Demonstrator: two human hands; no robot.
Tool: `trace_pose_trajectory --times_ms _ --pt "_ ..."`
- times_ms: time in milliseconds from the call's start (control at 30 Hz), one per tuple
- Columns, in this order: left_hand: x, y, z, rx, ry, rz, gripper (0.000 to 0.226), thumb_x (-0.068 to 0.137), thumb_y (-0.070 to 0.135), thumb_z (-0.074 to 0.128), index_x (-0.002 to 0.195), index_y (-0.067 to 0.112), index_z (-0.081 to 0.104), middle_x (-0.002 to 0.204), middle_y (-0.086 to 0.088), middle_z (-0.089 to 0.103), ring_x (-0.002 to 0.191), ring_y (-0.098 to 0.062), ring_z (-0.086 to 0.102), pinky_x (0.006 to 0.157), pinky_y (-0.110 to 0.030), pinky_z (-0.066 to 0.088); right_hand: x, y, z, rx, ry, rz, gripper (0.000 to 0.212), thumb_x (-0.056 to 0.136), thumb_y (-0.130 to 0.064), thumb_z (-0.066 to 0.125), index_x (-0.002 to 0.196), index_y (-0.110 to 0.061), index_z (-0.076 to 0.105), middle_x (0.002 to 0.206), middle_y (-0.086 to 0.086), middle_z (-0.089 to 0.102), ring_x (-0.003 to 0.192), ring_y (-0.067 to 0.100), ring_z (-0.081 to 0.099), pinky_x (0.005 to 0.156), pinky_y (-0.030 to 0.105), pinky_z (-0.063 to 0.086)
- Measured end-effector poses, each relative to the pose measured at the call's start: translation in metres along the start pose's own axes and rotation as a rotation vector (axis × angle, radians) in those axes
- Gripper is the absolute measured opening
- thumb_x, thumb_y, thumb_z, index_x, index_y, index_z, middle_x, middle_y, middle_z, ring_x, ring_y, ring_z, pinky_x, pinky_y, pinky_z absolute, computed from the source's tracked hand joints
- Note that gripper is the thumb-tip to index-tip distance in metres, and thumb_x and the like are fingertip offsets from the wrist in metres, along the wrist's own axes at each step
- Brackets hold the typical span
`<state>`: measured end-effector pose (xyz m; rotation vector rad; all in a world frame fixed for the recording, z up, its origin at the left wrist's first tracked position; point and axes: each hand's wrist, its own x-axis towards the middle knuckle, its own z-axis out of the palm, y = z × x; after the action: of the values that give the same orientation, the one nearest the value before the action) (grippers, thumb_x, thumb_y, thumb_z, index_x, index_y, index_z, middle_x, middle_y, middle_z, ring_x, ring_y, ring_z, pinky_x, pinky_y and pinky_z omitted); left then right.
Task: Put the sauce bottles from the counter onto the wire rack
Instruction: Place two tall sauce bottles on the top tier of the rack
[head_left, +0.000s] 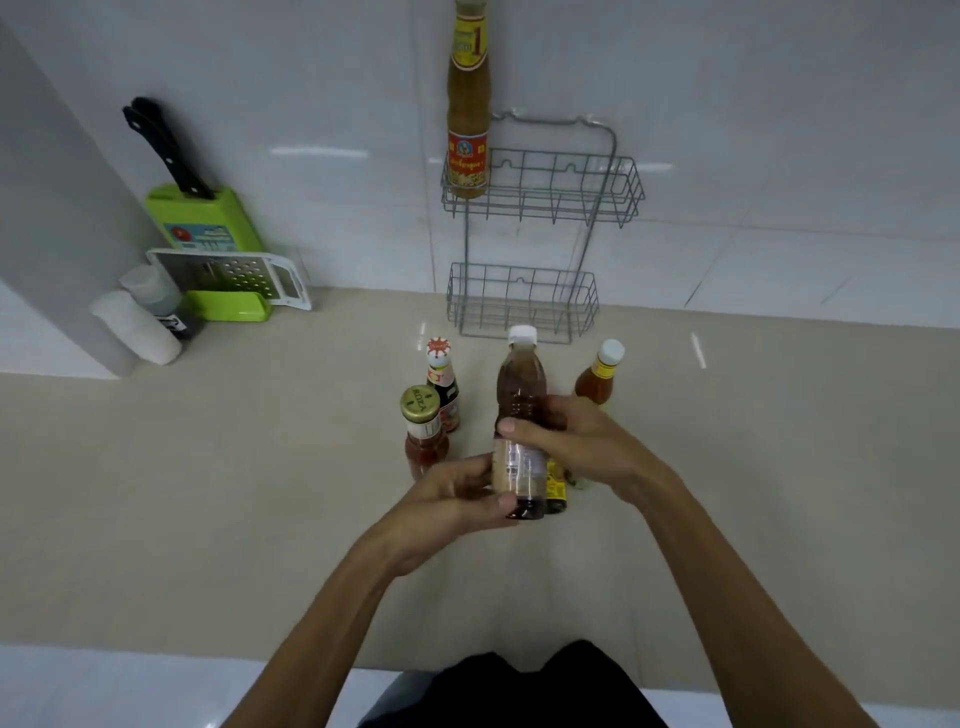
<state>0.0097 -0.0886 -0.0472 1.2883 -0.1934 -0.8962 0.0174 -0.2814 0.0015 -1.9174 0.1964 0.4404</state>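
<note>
Both hands hold a clear plastic bottle of brown sauce with a white cap (521, 384) above the counter. My left hand (457, 493) grips its lower part and my right hand (566, 441) wraps its middle. A red sauce bottle with a gold lid (423, 431) and a dark bottle with a red-and-white cap (441, 382) stand to the left. An orange sauce bottle with a white cap (597, 379) stands to the right. Another dark bottle with a yellow label (555, 486) is partly hidden behind the held one. A tall yellow-brown sauce bottle (467, 104) stands in the upper left of the two-tier wire rack (571, 208).
The wire rack's lower basket (524, 306) holds nothing. At the back left stand a green knife holder (208, 234) with a black-handled knife (166, 150), a white grater (234, 275) and two white-capped containers (140, 317). A beige counter (234, 467) meets a white tiled wall.
</note>
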Motion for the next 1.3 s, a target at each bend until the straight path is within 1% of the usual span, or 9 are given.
trace_pose_trajectory --times_ms 133,267,433,533,667,833,1100,1200,1300 --pt "0.005 0.053 0.007 0.112 -0.071 0.062 0.043 0.089 0.001 0.063 0.131 0.006 0.057 0.130 -0.015 0.064 0.123 -0.027 0.060 0.105 -0.038 0.048 -0.001 -0.036 -0.017 -0.001 0.264 -0.133 0.043 0.066 -0.051 0.084 0.100 -0.027 0.071 0.094 -0.009 0.076 0.086 0.005 0.072 0.075 0.026 0.058" --pt "0.019 0.096 0.026 0.482 0.251 0.239 0.041 0.074 0.030 0.082 0.113 0.024 0.069 0.105 0.002 0.076 0.097 -0.009 0.072 0.084 -0.021 0.057 0.005 -0.070 -0.024 0.008 0.522 -0.261 0.041 0.064 -0.053 0.084 0.092 -0.027 0.068 0.083 -0.011 0.071 0.073 -0.004 0.065 0.056 0.009 0.046" --pt "0.041 0.133 0.007 0.444 0.260 0.308 0.045 0.074 0.016 0.082 0.116 0.014 0.065 0.108 -0.007 0.073 0.098 -0.023 0.072 0.089 -0.039 0.059 0.019 -0.105 -0.045 0.007 0.421 -0.317 0.047 0.065 -0.051 0.085 0.102 -0.026 0.068 0.087 -0.015 0.070 0.079 -0.001 0.066 0.062 0.013 0.047" --pt "0.046 0.153 -0.012 0.343 0.150 0.291 0.048 0.078 -0.003 0.075 0.121 0.002 0.054 0.108 -0.013 0.073 0.098 -0.024 0.072 0.082 -0.031 0.060 0.028 -0.119 -0.065 0.026 0.261 -0.316 0.039 0.070 -0.045 0.085 0.101 -0.025 0.073 0.086 -0.011 0.074 0.075 0.002 0.067 0.065 0.020 0.052" --pt "0.065 0.167 -0.026 0.478 0.231 0.370 0.055 0.075 0.010 0.081 0.124 0.013 0.054 0.112 -0.005 0.072 0.103 -0.022 0.070 0.089 -0.035 0.058 0.051 -0.137 -0.065 -0.042 0.556 -0.402 0.039 0.061 -0.042 0.087 0.093 -0.027 0.072 0.083 -0.014 0.072 0.078 0.004 0.066 0.067 0.021 0.052" --pt "0.095 0.190 -0.023 0.803 0.607 0.553 0.050 0.065 0.035 0.086 0.109 0.029 0.064 0.095 0.010 0.059 0.082 -0.005 0.063 0.068 -0.010 0.050 0.085 -0.161 -0.059 -0.095 0.724 -0.406 0.049 0.055 -0.055 0.083 0.092 -0.027 0.068 0.084 -0.014 0.070 0.078 0.002 0.065 0.068 0.026 0.055" --pt "0.113 0.234 -0.069 0.370 0.123 0.345 0.049 0.083 0.009 0.073 0.127 0.008 0.053 0.110 -0.016 0.074 0.105 -0.028 0.071 0.095 -0.040 0.054 0.114 -0.182 -0.115 0.070 0.249 -0.355 0.036 0.073 -0.042 0.082 0.090 -0.011 0.075 0.067 0.001 0.068 0.053 0.014 0.053 0.047 0.029 0.041" --pt "0.124 0.239 -0.075 0.480 0.073 0.352 0.046 0.086 0.014 0.071 0.130 0.015 0.056 0.117 -0.007 0.072 0.111 -0.021 0.068 0.098 -0.035 0.053 0.124 -0.186 -0.117 0.009 0.315 -0.350 0.039 0.068 -0.046 0.085 0.091 -0.016 0.073 0.073 -0.001 0.072 0.054 0.012 0.058 0.048 0.027 0.045" --pt "0.141 0.246 -0.068 0.755 0.273 0.449 0.049 0.075 0.033 0.080 0.120 0.022 0.062 0.106 0.011 0.071 0.096 -0.008 0.068 0.084 -0.018 0.055 0.141 -0.192 -0.109 -0.059 0.513 -0.368 0.049 0.062 -0.056 0.084 0.094 -0.023 0.068 0.086 -0.006 0.072 0.066 0.012 0.068 0.050 0.024 0.049"
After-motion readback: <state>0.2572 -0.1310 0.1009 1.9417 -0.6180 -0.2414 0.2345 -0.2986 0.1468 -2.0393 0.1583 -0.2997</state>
